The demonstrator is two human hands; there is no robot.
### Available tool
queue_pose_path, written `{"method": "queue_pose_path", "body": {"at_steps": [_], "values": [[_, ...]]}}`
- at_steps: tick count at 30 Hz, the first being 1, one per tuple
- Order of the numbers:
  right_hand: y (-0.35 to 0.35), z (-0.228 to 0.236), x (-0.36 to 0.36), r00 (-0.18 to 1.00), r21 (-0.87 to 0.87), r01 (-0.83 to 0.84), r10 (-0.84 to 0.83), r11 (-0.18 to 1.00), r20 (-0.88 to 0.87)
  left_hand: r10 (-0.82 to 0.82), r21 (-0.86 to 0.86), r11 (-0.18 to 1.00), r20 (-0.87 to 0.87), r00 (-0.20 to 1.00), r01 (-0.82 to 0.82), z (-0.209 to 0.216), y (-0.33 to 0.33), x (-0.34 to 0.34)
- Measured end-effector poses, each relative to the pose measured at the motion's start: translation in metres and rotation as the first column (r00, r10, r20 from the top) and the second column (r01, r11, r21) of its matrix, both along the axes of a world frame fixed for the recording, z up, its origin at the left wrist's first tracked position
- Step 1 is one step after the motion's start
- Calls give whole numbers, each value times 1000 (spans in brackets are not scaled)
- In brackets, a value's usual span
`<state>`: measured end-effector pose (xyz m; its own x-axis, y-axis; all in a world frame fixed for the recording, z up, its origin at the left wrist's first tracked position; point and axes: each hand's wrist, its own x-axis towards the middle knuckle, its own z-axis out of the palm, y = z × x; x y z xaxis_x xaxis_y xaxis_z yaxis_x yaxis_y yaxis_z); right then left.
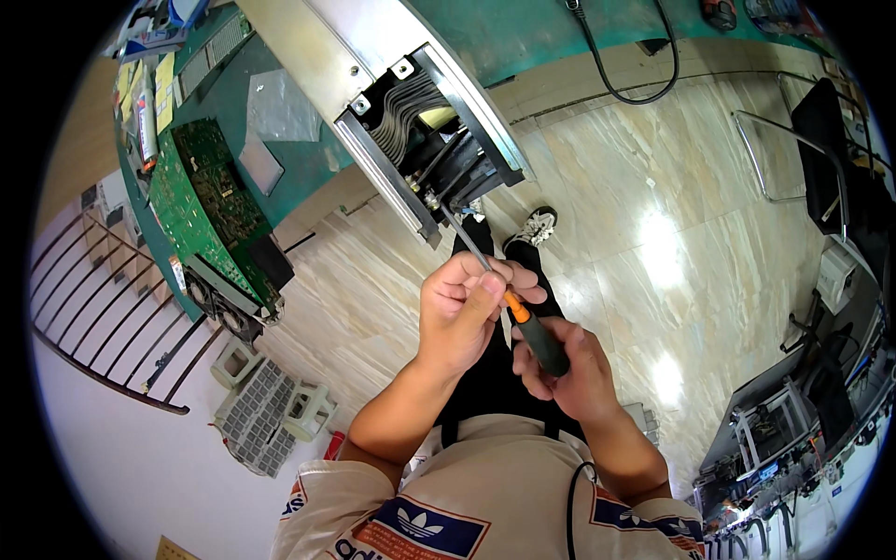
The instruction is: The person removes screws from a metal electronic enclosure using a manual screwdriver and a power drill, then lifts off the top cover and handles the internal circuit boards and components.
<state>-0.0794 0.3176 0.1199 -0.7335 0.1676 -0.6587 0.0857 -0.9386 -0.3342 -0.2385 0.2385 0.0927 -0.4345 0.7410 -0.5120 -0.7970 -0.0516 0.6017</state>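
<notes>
A screwdriver (542, 344) with a dark green and orange handle slants up and to the left between my hands. My left hand (462, 308) pinches its shaft with thumb and fingers, close to the orange collar. Around the dark handle curl the fingers of my right hand (581, 371). The far end of the shaft meets the lower corner of a metal equipment housing (313, 58), beside small brass-coloured fittings (430, 199); the exact contact of the tip is too small to tell. Inside the housing's open end, a grey ribbon cable (403, 126) bends over black parts.
The housing juts past the edge of a green-topped bench (308, 173). On its left lie a green circuit board (201, 201) and a clear plastic bag (282, 105). A black cable (674, 70) hangs over the far edge. At right stands a chair (821, 154).
</notes>
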Motion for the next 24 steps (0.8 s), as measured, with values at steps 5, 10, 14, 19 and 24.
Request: {"method": "queue_pose_path", "body": {"at_steps": [5, 10, 14, 19, 24], "values": [[6, -4, 5, 998, -28, -56, 56, 998, -6, -48, 53, 997, 4, 999, 48, 2, 3, -2], [-12, -1, -11, 987, 438, 48, -109, 898, 116, -7, 67, 998, 72, 997, 2, 1, 11, 0], [-18, -4, -13, 976, 604, 39, -160, 796, 148, 72, 37, 997, 19, 997, -72, -14, 4, 4], [-32, -10, -3, 983, 466, 39, -119, 884, 143, 50, -25, 998, -51, 997, -51, -5, 6, 3], [-24, -12, -5, 994, 385, -12, -30, 923, 104, 63, -37, 997, -27, 998, -64, -5, 3, 0]]}}
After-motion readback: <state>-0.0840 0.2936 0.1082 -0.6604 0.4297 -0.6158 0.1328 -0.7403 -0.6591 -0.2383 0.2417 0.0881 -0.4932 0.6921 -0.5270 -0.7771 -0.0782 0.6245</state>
